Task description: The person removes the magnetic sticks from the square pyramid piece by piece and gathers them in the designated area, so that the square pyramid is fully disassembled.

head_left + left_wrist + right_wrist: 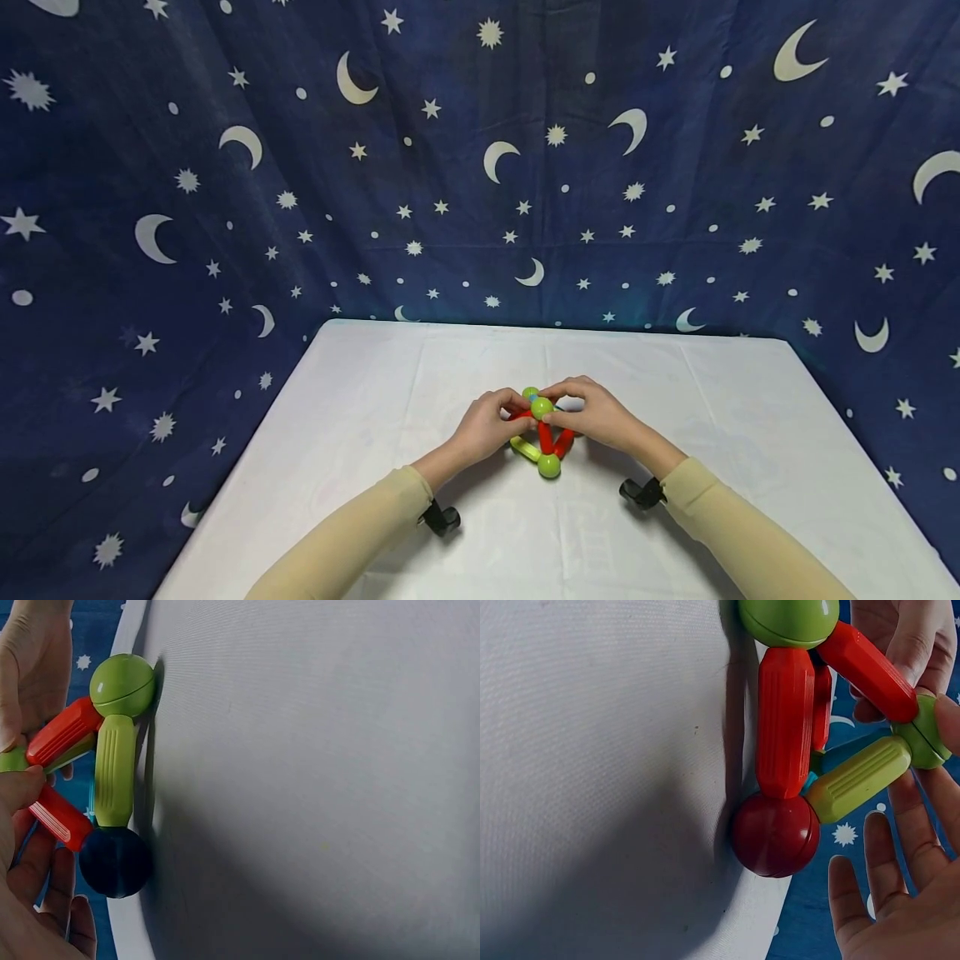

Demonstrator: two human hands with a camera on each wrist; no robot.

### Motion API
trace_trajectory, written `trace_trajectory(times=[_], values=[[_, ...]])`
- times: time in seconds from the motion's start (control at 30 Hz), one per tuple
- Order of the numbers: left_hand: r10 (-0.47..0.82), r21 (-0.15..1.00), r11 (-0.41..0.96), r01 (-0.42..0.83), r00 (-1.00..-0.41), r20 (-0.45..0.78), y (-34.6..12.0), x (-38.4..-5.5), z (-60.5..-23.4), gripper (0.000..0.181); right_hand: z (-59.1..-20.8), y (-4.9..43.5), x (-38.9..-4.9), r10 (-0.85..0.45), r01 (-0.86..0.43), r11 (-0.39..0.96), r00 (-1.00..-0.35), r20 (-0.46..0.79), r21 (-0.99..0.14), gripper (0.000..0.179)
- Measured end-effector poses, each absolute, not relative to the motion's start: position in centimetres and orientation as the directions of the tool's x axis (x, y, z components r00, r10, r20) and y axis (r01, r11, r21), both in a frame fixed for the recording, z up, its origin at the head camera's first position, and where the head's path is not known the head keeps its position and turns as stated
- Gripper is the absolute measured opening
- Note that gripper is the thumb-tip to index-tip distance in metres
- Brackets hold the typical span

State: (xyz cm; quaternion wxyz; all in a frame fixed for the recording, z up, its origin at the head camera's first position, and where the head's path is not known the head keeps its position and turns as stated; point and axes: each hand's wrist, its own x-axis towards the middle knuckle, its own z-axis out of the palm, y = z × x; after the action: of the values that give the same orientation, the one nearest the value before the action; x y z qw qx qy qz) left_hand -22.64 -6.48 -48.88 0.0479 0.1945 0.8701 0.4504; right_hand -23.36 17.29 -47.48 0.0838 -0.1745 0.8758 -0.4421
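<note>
Both hands hold a small frame of magnetic rods and balls on the white table. My left hand (489, 429) pinches a red rod (61, 817) close to the upper green ball (542, 408). With thumb and fingers, my right hand (596, 417) pinches that same green ball, its other fingers spread in the right wrist view. A second red rod (546, 437) slopes from it to the front green ball (550, 466). Along the base run a yellow-green rod (115, 772) to a dark blue ball (115, 862) and a red rod (784, 724) to a red ball (775, 835).
A white cloth covers the table (360, 400) around the frame. Behind it hangs a dark blue curtain (450, 75) with moons and stars. Another green ball (530, 392) shows at the frame's far side. Black wrist cameras (441, 520) sit below each sleeve cuff.
</note>
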Motion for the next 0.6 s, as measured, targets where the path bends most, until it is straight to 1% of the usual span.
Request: trace_trajectory(times=[0.2,0.33,0.6], values=[[0.390,0.797,0.514,0.318,-0.914,0.113,-6.5,-22.7,-49.0,0.016,-47.5,17.4,-23.5,-0.391,-0.241,0.547,-0.920,0.010,-0.802,0.041],[0.396,0.799,0.513,0.313,-0.912,0.103,-6.5,-22.8,-48.9,0.015,-47.4,17.5,-23.7,-0.415,-0.254,0.542,-0.910,0.008,-0.801,0.041],[0.429,0.814,0.491,0.310,-0.899,0.084,-6.8,-23.5,-49.0,0.017,-47.2,17.8,-24.6,-0.469,-0.303,0.524,-0.883,0.027,-0.796,0.040]])
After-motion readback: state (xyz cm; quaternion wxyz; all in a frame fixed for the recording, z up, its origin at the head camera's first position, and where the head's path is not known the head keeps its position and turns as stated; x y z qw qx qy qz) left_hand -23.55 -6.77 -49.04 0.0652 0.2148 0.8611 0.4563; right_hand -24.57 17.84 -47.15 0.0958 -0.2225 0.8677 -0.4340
